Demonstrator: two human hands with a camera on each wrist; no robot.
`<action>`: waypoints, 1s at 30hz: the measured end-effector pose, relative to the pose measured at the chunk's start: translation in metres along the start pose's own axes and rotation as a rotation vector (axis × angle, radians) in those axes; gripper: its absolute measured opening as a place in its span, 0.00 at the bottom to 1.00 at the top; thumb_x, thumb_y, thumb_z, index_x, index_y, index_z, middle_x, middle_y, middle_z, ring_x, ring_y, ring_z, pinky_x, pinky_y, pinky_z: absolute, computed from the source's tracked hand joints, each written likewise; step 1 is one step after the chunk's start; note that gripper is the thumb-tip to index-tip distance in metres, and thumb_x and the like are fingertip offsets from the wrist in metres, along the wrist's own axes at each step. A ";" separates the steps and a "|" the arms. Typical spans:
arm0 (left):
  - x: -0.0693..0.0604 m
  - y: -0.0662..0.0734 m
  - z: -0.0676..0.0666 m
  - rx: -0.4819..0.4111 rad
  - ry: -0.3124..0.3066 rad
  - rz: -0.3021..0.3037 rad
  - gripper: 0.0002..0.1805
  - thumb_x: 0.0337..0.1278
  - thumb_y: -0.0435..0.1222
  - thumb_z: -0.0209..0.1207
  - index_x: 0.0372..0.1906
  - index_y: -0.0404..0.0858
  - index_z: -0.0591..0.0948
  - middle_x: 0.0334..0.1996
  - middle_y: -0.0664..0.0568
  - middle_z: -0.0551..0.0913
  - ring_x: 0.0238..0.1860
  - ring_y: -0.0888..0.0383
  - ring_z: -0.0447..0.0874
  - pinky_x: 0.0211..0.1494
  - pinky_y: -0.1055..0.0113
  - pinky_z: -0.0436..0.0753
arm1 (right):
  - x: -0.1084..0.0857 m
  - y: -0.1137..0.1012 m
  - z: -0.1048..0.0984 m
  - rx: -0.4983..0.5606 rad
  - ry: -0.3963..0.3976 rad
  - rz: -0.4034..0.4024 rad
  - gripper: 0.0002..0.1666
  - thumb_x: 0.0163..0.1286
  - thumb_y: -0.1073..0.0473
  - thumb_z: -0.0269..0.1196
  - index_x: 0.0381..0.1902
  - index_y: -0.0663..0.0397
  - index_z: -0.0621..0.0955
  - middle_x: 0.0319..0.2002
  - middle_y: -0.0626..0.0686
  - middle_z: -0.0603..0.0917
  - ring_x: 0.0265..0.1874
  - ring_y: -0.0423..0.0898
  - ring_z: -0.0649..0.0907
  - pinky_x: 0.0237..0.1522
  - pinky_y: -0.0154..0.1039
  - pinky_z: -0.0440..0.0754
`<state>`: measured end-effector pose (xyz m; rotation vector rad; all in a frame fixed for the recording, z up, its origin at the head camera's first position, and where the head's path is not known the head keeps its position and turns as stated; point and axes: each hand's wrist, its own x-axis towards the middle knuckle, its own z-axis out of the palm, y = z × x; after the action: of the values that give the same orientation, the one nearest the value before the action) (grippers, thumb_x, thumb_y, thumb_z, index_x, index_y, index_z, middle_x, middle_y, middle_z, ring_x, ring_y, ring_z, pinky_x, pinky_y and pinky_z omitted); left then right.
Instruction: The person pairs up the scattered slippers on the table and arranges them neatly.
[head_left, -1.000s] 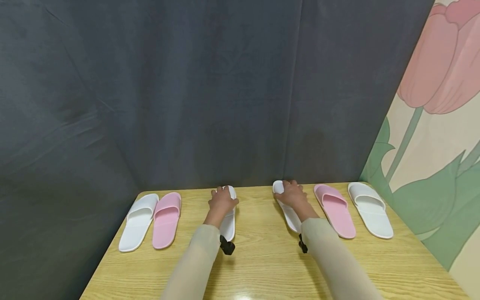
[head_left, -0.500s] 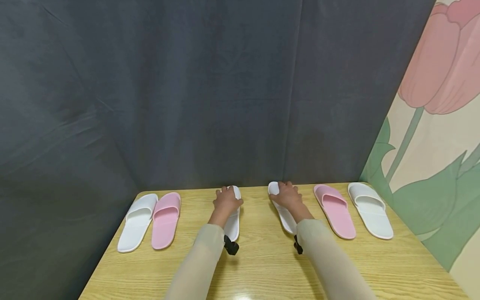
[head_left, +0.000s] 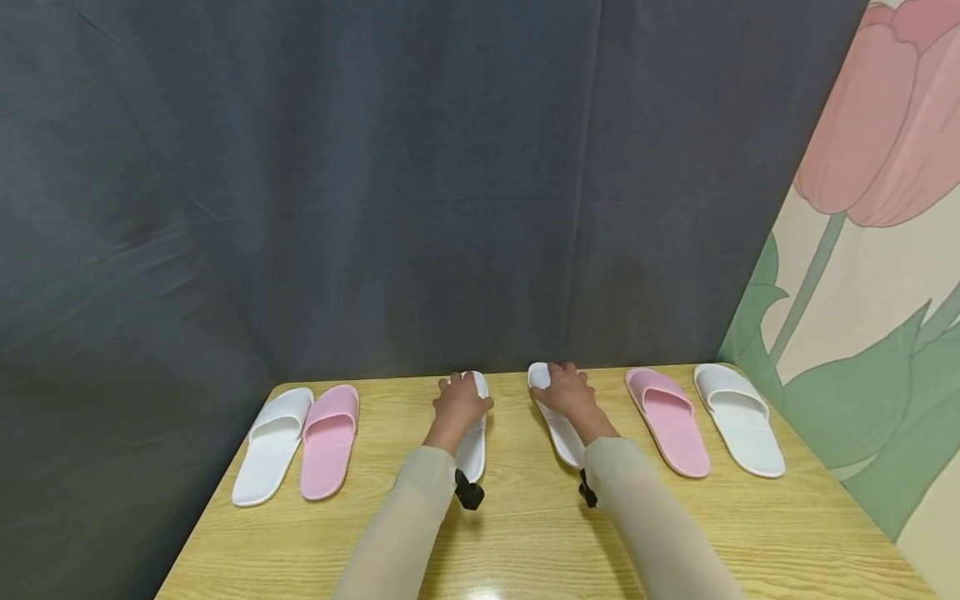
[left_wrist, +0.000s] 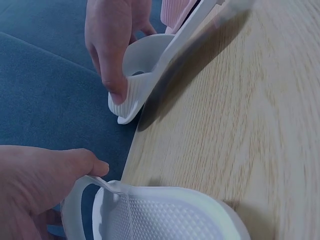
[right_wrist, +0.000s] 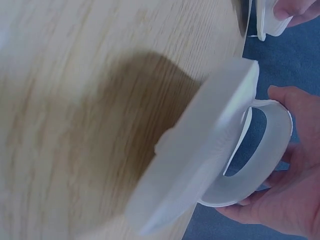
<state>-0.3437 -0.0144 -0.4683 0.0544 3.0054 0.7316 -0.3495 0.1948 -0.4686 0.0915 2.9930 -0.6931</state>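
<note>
In the head view, the left hand (head_left: 460, 405) grips the upper strap of a white slipper (head_left: 472, 454) at the middle of the table's far edge. The right hand (head_left: 567, 395) holds a second white slipper (head_left: 564, 437), a short gap to the right. The left wrist view has the left hand (left_wrist: 45, 185) on the strap of its slipper (left_wrist: 160, 212), with the other held slipper beyond. In the right wrist view, the right hand (right_wrist: 295, 175) has thumb and fingers around the strap (right_wrist: 265, 160), and that slipper's sole is tilted above the wood.
On the left of the wooden table (head_left: 525, 542) lie a white slipper (head_left: 267, 458) and a pink slipper (head_left: 328, 454). On the right lie another pink slipper (head_left: 678, 437) and a white one (head_left: 745, 433). A dark curtain (head_left: 450, 183) hangs behind the far edge.
Both hands have moved closer together with their white slippers, the left one rightward and the right one leftward, so the gap between the slippers has narrowed. The outer slippers lie as before.
</note>
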 end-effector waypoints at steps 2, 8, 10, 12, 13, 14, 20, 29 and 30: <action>0.000 0.002 0.001 -0.002 0.002 0.001 0.36 0.61 0.48 0.65 0.69 0.33 0.72 0.65 0.35 0.71 0.67 0.35 0.65 0.58 0.34 0.74 | 0.001 -0.001 0.001 -0.001 -0.005 0.002 0.47 0.69 0.41 0.62 0.77 0.60 0.62 0.73 0.70 0.61 0.70 0.75 0.61 0.62 0.74 0.64; 0.001 0.006 0.005 0.006 0.014 0.009 0.36 0.61 0.48 0.65 0.68 0.32 0.73 0.64 0.35 0.72 0.66 0.35 0.66 0.57 0.35 0.75 | 0.000 -0.005 0.004 0.020 -0.009 0.003 0.47 0.68 0.41 0.63 0.76 0.60 0.63 0.73 0.70 0.61 0.70 0.75 0.61 0.63 0.74 0.64; 0.002 0.007 0.007 0.011 0.019 0.012 0.35 0.61 0.48 0.65 0.67 0.32 0.73 0.64 0.36 0.72 0.66 0.36 0.66 0.57 0.35 0.75 | 0.000 -0.006 0.005 0.029 -0.007 0.001 0.47 0.68 0.41 0.63 0.76 0.60 0.63 0.72 0.70 0.62 0.70 0.75 0.61 0.63 0.74 0.64; 0.002 0.008 0.008 0.009 0.019 0.019 0.35 0.61 0.48 0.65 0.67 0.32 0.73 0.63 0.36 0.73 0.65 0.36 0.66 0.56 0.35 0.75 | 0.000 -0.008 0.006 0.036 -0.007 0.002 0.47 0.68 0.41 0.63 0.76 0.60 0.64 0.72 0.70 0.62 0.70 0.75 0.61 0.64 0.73 0.64; 0.003 0.009 0.009 0.008 0.020 0.022 0.35 0.61 0.48 0.65 0.67 0.32 0.73 0.63 0.36 0.73 0.65 0.35 0.67 0.56 0.35 0.75 | 0.000 -0.008 0.006 0.038 -0.008 0.004 0.48 0.68 0.41 0.63 0.76 0.60 0.64 0.72 0.70 0.62 0.70 0.75 0.62 0.64 0.73 0.64; 0.003 0.010 0.010 0.009 0.017 0.025 0.35 0.61 0.49 0.65 0.67 0.32 0.73 0.63 0.36 0.73 0.65 0.36 0.66 0.57 0.36 0.75 | 0.000 -0.009 0.007 0.038 -0.009 0.004 0.47 0.68 0.41 0.63 0.76 0.60 0.64 0.72 0.70 0.62 0.70 0.75 0.62 0.63 0.73 0.65; 0.007 0.016 0.013 0.007 0.005 0.026 0.35 0.65 0.49 0.63 0.69 0.31 0.71 0.65 0.36 0.71 0.67 0.36 0.65 0.59 0.36 0.74 | 0.002 -0.011 0.008 0.038 -0.021 0.012 0.48 0.69 0.40 0.63 0.76 0.60 0.63 0.72 0.69 0.62 0.71 0.74 0.62 0.64 0.72 0.65; 0.010 0.021 0.017 0.021 0.014 0.031 0.37 0.65 0.49 0.62 0.71 0.31 0.69 0.67 0.36 0.70 0.68 0.36 0.64 0.60 0.37 0.74 | 0.004 -0.011 0.014 0.046 -0.019 0.014 0.47 0.68 0.40 0.63 0.76 0.59 0.64 0.72 0.69 0.63 0.70 0.73 0.63 0.63 0.71 0.66; 0.010 0.022 0.017 0.022 0.009 0.034 0.38 0.66 0.50 0.61 0.72 0.31 0.68 0.68 0.36 0.70 0.69 0.36 0.64 0.60 0.37 0.74 | 0.004 -0.012 0.015 0.048 -0.022 0.018 0.47 0.69 0.40 0.63 0.76 0.59 0.64 0.72 0.69 0.63 0.70 0.73 0.63 0.63 0.71 0.66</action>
<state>-0.3527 0.0134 -0.4742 0.1038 3.0280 0.7039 -0.3539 0.1781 -0.4769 0.1122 2.9519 -0.7590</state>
